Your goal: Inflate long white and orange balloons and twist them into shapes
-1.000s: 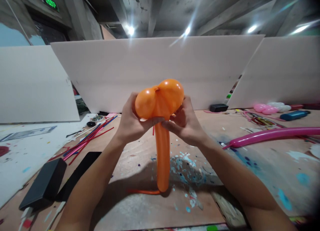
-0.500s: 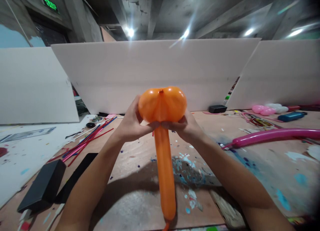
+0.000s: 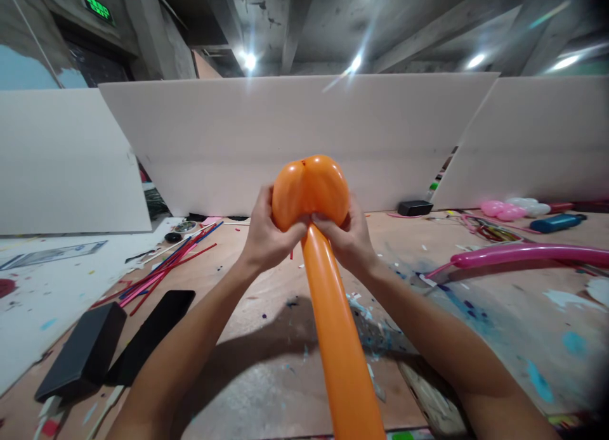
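An orange modelling balloon [image 3: 333, 319] is held up in the middle of the view, over the table. Its far end is bunched into rounded bubbles with a small knot on top, and its long straight part runs down past the bottom edge. My left hand [image 3: 271, 234] is closed round the left side of the bubbles. On the other side my right hand [image 3: 349, 237] grips in the same way. Both thumbs press together at the pinch where the bubbles meet the long part. The fingers behind the bubbles are partly hidden.
On the right lie a magenta long balloon [image 3: 528, 256], a blue bottle-like object [image 3: 556, 222] and pink and white balloons [image 3: 509, 209]. To the left are several thin uninflated balloons [image 3: 162, 272], a dark box [image 3: 83, 348] and a black phone-like slab [image 3: 157, 332]. White boards [image 3: 295, 135] stand behind.
The bubbles have tilted and sit slightly higher, with my hands closer together. The balloon's long part has swung towards me and to the right, its tail end leaving the view.
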Tool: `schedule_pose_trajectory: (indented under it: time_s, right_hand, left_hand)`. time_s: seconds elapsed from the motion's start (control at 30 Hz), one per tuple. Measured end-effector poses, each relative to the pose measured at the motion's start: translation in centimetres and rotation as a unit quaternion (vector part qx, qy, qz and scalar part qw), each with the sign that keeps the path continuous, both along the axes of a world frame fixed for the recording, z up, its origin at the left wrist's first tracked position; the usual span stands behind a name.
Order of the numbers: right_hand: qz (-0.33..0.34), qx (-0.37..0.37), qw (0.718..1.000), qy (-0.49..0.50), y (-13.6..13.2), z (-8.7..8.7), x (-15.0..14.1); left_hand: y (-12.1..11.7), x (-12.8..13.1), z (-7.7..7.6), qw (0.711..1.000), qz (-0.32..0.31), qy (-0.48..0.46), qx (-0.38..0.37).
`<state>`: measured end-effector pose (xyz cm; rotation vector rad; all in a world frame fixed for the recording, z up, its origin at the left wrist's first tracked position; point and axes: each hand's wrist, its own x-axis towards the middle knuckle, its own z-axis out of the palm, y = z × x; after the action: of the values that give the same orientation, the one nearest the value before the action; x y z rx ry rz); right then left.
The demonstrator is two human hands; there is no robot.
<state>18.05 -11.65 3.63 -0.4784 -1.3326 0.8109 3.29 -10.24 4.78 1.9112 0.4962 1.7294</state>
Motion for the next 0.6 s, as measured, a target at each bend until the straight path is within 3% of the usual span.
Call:
schedule_pose_trajectory:
  time_s: [0.07,0.13,0.23,0.5,0.6]
  right_hand:
    - [0.008,-0.008,1.000,-0.003,0.4,-0.2,0.1]
    - [0.029,-0.019,0.999,-0.012,1.1,-0.5,0.3]
    - [0.046,-0.033,0.998,-0.034,2.2,-0.9,0.5]
    - [-0.070,0.007,0.997,-0.009,1.8,-1.6,-0.5]
    - [-0.049,-0.050,0.997,0.038,1.6,-1.3,-0.7]
  left_hand:
    - [0.4,-0.6,0.3,0.992,-0.108,0.038,-0.058]
    - [0.9,-1.2,0.7,0.981,-0.157,0.061,-0.095]
    - [1.5,-1.7,0.9,0.987,-0.106,0.065,-0.101]
    - [0.2,-0.2,-0.2,0.993,0.077,0.087,-0.033]
    - [-0.1,0.1,-0.2,0.994,0.082,0.061,-0.036]
